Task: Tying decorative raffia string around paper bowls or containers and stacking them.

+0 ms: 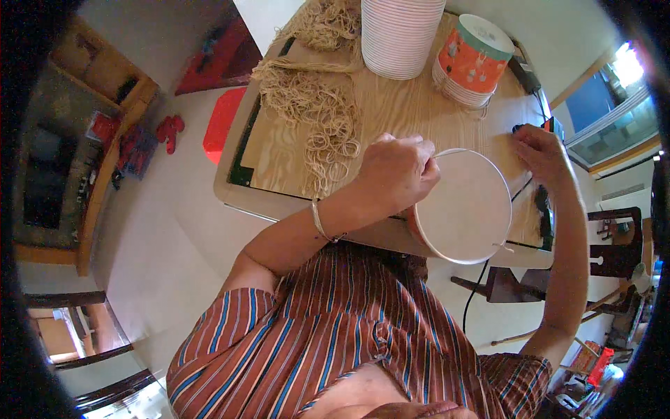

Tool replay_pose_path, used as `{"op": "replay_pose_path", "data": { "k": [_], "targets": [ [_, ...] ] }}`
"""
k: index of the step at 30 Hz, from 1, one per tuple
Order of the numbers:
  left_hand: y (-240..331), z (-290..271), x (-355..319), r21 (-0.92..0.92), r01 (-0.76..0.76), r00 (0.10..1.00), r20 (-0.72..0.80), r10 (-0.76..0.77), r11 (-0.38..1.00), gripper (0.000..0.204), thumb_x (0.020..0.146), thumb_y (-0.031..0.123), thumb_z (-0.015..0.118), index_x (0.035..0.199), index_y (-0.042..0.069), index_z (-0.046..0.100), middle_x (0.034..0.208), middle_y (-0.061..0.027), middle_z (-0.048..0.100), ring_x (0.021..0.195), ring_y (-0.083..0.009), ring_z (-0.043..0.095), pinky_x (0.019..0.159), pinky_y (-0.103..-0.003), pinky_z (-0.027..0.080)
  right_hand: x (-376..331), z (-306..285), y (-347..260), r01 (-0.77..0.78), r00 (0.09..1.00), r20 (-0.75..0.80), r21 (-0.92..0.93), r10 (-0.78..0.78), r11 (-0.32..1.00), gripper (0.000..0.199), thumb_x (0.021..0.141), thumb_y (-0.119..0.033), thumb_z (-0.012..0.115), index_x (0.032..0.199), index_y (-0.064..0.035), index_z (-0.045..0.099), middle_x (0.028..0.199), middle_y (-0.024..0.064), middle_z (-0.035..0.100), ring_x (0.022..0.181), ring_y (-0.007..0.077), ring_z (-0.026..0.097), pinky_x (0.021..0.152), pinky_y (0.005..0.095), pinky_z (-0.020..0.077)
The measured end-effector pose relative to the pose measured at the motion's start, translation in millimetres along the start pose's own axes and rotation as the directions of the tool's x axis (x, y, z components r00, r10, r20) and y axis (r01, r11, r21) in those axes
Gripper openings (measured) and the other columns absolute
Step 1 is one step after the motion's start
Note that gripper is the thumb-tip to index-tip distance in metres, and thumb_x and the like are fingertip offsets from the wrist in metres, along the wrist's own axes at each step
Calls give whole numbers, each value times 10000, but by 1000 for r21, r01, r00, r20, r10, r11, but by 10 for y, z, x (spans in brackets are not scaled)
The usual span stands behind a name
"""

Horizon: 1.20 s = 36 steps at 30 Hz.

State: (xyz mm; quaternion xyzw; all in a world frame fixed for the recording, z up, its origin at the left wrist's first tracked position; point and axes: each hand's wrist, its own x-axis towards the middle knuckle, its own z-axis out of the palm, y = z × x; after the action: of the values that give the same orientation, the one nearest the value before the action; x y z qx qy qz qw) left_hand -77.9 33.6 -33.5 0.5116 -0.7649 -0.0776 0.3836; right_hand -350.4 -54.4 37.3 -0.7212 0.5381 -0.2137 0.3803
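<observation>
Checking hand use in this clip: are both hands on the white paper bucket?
No: only the left hand grips the bucket at its rim, while the right hand rests apart on a small dark thing on the table.

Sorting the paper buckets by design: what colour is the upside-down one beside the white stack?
Orange with small pale figures and a white base, seen in the head view: paper bucket.

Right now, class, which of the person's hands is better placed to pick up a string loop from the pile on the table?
Probably the left hand. It grips the paper bucket at its rim, right beside the string loops. The right hand rests on a dark object at the table's far edge, beyond the bucket.
</observation>
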Motion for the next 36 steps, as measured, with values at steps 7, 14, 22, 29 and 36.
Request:
{"op": "replay_pose_path", "data": {
  "k": [7, 14, 22, 29, 36],
  "targets": [
    [34, -81, -15, -141, 69, 995, 86, -57, 988, 217, 823, 175, 571, 690, 3, 567, 681, -196, 574, 650, -380, 591, 604, -465, 464, 106, 541, 571, -62, 947, 320, 135, 16, 989, 186, 890, -160, 610, 1011, -32, 670, 878, 45, 678, 765, 132, 613, 696, 298, 507],
    [45, 6, -49, -124, 104, 988, 128, -88, 987, 237, 862, 176, 556, 708, -3, 562, 694, -217, 576, 668, -389, 602, 604, -454, 476, -147, 678, 1320, -305, 952, 187, 625, 242, 719, 322, 882, -205, 621, 1145, -20, 605, 1046, 84, 655, 945, 143, 587, 857, 356, 476],
    [81, -3, -61, -163, 121, 987, -85, -137, 979, 98, 813, 79, 621, 874, 26, 565, 748, -159, 611, 687, -342, 620, 608, -446, 482, -666, 108, 198, -247, 953, -167, 51, 252, 968, 202, 917, -213, 576, 790, -56, 576, 650, -20, 522, 516, 65, 456, 445, 243, 361],
    [57, 17, -107, -168, 90, 996, -12, -93, 982, 87, 813, 71, 615, 857, 26, 555, 755, -156, 606, 706, -332, 620, 621, -423, 489, -1267, 400, -63, -216, 976, -72, -200, 206, 956, 258, 848, -191, 688, 714, 1, 580, 577, 30, 530, 529, 86, 426, 470, 288, 369],
    [69, 2, -95, -105, 143, 990, 34, -140, 984, 86, 814, 95, 621, 814, 35, 559, 768, -160, 626, 718, -346, 630, 626, -434, 492, -1280, 518, -64, -442, 895, -9, 122, 447, 889, 283, 908, -214, 615, 697, -34, 561, 537, -13, 474, 427, 47, 415, 361, 213, 287]
  ]
}}
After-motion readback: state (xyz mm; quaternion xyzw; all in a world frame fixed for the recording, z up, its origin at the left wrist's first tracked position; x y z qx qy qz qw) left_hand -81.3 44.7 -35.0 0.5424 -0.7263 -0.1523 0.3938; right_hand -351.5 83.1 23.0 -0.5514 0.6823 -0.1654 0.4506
